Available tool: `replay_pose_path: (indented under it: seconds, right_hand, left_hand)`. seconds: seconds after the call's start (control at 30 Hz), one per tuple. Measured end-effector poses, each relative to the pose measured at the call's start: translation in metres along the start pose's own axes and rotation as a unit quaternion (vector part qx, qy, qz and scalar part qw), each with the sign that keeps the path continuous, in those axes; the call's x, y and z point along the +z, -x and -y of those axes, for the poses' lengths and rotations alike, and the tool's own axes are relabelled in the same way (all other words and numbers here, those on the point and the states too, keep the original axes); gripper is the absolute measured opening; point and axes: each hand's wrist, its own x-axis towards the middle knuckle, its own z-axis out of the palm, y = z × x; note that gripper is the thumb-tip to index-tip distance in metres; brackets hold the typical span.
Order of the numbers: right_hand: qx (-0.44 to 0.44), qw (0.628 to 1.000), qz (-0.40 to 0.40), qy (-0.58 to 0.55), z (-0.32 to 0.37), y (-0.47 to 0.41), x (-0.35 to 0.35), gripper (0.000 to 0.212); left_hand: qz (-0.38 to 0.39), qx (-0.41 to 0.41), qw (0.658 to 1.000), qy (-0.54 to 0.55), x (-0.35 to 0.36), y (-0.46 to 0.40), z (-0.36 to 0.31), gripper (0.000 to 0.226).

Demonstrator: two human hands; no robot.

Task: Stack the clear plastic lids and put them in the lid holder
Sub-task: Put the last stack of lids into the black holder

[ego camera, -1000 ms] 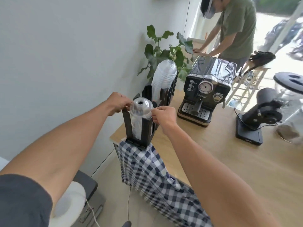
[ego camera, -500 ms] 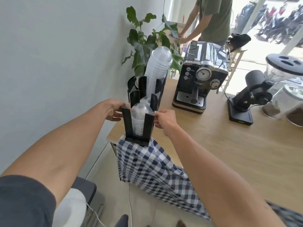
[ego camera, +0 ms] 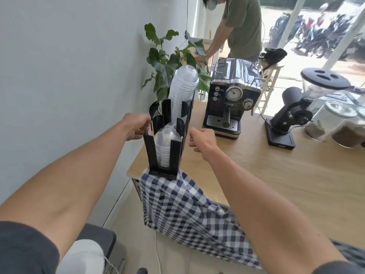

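A stack of clear domed plastic lids (ego camera: 165, 144) sits inside the nearest slot of the black lid holder (ego camera: 174, 155) at the table's left corner. My left hand (ego camera: 136, 125) is at the holder's left upright, fingers curled beside its top edge. My right hand (ego camera: 201, 140) hangs just right of the holder, fingers curled with nothing in them, apart from the lids. Behind, a taller stack of clear cups (ego camera: 182, 88) rises from a further slot of the holder.
A blue checked cloth (ego camera: 187, 206) drapes over the wooden table's (ego camera: 286, 175) near edge under the holder. An espresso machine (ego camera: 231, 97), a grinder (ego camera: 286, 119) and jars (ego camera: 335, 123) stand further right. A plant (ego camera: 167, 62) and another person (ego camera: 241, 26) are behind.
The lid stack has sunk lower into the holder. My right hand has let go and drawn back to the right; my left hand stays at the holder's left side.
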Motion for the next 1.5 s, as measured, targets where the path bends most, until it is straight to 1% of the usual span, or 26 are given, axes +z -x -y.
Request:
replay_pose_path:
  seconds: [0.07, 0.13, 0.17, 0.23, 0.27, 0.33, 0.53, 0.6, 0.73, 0.8, 0.9, 1.1, 1.2, 1.33, 1.5]
  right_hand:
    - [-0.014, 1.000, -0.021, 0.014, 0.008, 0.000, -0.012, 0.013]
    - [-0.029, 0.999, -0.038, 0.027, 0.013, 0.000, -0.026, 0.011]
    - [-0.038, 0.998, -0.048, 0.032, 0.015, 0.001, -0.035, 0.011]
    - [-0.049, 0.996, -0.067, 0.034, 0.016, -0.001, -0.054, 0.015]
    - [-0.054, 0.995, -0.076, 0.029, 0.016, -0.001, -0.064, 0.016]
    - [-0.064, 0.993, -0.099, 0.026, 0.014, 0.001, -0.085, 0.016]
    - [-0.069, 0.989, -0.123, 0.054, -0.012, 0.010, -0.161, 0.017]
    - [-0.059, 0.987, -0.135, 0.057, -0.026, 0.010, -0.192, 0.011]
    - [-0.037, 0.985, -0.161, 0.047, -0.058, 0.011, -0.260, 0.013]
    - [-0.025, 0.983, -0.174, 0.049, -0.075, 0.012, -0.295, 0.014]
    - [-0.015, 0.981, -0.180, 0.066, -0.098, 0.013, -0.352, 0.015]
    - [-0.006, 0.979, -0.176, 0.104, -0.153, 0.008, -0.469, 0.013]
    - [0.008, 0.977, -0.166, 0.130, -0.180, 0.009, -0.515, 0.021]
    - [0.025, 0.977, -0.148, 0.154, -0.212, 0.016, -0.561, 0.032]
    - [0.044, 0.977, -0.118, 0.172, -0.245, 0.020, -0.593, 0.043]
  left_hand:
    - [-0.057, 0.084, 0.994, -0.047, -0.001, 0.006, -0.013, 0.013]
    - [-0.097, 0.172, 0.976, -0.095, 0.004, 0.013, -0.024, 0.023]
    - [-0.102, 0.207, 0.967, -0.108, 0.011, 0.018, -0.030, 0.024]
    - [-0.096, 0.267, 0.950, -0.130, 0.030, 0.028, -0.041, 0.016]
    - [-0.086, 0.290, 0.942, -0.143, 0.041, 0.032, -0.046, 0.015]
    - [-0.055, 0.315, 0.933, -0.166, 0.067, 0.040, -0.051, 0.020]
    - [0.033, 0.326, 0.919, -0.219, 0.156, 0.070, -0.057, 0.045]
    - [0.053, 0.336, 0.911, -0.233, 0.187, 0.083, -0.060, 0.048]
    - [0.092, 0.336, 0.904, -0.247, 0.254, 0.111, -0.068, 0.046]
    - [0.111, 0.336, 0.901, -0.252, 0.292, 0.122, -0.071, 0.048]
    - [0.128, 0.331, 0.897, -0.263, 0.348, 0.143, -0.075, 0.054]
    - [0.140, 0.301, 0.906, -0.263, 0.460, 0.194, -0.073, 0.054]
    - [0.147, 0.276, 0.913, -0.264, 0.508, 0.213, -0.066, 0.058]
    - [0.162, 0.240, 0.917, -0.275, 0.559, 0.239, -0.051, 0.057]
    - [0.170, 0.216, 0.913, -0.302, 0.598, 0.260, -0.036, 0.060]
